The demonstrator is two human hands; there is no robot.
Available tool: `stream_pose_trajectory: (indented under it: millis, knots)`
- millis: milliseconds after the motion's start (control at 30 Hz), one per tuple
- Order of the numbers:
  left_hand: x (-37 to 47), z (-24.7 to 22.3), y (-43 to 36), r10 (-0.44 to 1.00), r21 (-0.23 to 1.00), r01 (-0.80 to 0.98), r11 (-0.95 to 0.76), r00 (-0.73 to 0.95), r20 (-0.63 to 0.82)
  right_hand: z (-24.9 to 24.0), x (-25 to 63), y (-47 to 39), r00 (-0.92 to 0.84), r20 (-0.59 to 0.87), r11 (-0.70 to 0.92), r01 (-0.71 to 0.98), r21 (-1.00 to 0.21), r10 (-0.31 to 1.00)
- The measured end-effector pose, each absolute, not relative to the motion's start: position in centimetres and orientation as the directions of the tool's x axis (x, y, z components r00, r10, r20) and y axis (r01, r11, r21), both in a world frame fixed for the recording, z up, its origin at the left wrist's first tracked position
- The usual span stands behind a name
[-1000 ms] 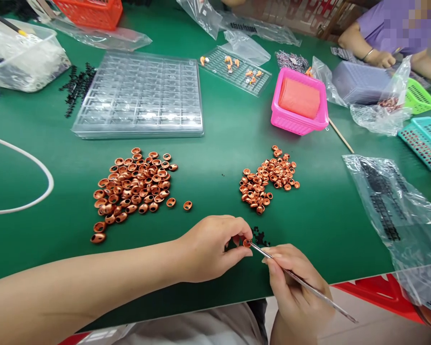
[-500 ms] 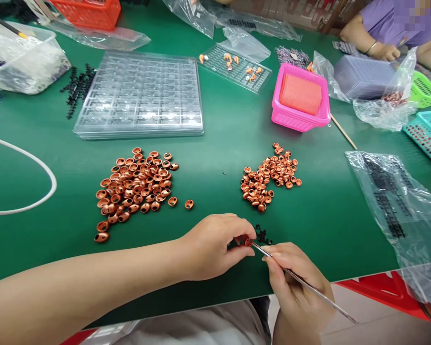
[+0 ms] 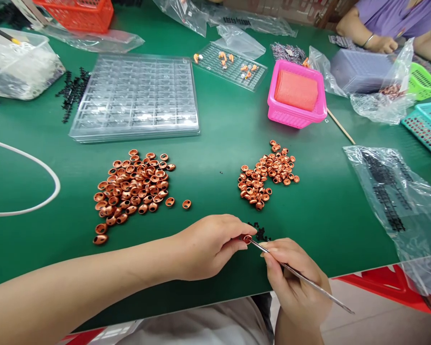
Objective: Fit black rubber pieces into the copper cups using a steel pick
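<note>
Between thumb and fingers, my left hand (image 3: pixel 210 247) pinches a small copper-coloured cup-shaped piece (image 3: pixel 247 239). My right hand (image 3: pixel 298 278) grips a thin metal rod tool (image 3: pixel 311 283) like a pen, its tip at the opening of that piece. Whether the tip holds anything is too small to tell. Just beyond the fingertips lies a little heap of tiny black parts (image 3: pixel 261 233). A large pile of copper-coloured pieces (image 3: pixel 132 187) spreads to the left, and a smaller pile (image 3: pixel 267 175) lies ahead on the right.
Clear plastic trays (image 3: pixel 136 98) are stacked behind the left pile. A pink basket (image 3: pixel 297 117) with an orange block stands at the back right. A plastic bag (image 3: pixel 391 191) of black strips lies right. A white cable (image 3: pixel 55 184) loops at left. Across the table sits a person (image 3: pixel 384 28).
My left fingers have shifted slightly on the copper-coloured piece, showing more of its round opening. The rod's tip stays at the piece. The whole view has moved a little.
</note>
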State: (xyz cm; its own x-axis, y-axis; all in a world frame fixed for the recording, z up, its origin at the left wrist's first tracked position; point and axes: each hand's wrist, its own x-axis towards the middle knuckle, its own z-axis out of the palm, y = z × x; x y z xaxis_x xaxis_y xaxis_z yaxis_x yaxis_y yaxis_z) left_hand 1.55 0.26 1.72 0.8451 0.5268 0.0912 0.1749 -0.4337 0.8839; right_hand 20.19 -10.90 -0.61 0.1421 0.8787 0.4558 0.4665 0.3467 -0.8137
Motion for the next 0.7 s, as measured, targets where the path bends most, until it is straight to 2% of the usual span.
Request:
stream_pose_trajectory:
  millis: [233, 700]
  knots:
    - [1.6, 1.2, 0.3, 0.603, 0.874, 0.214, -0.436, 0.79, 0.107, -0.6, 20.0, -11.0, 0.197, 0.487, 0.367, 0.441, -0.819, 0.851]
    - [1.7, 0.5, 0.1, 0.65, 0.87, 0.195, -0.453, 0.74, 0.173, -0.7, 20.1, -10.8, 0.129, 0.486, 0.371, 0.489, -0.789, 0.865]
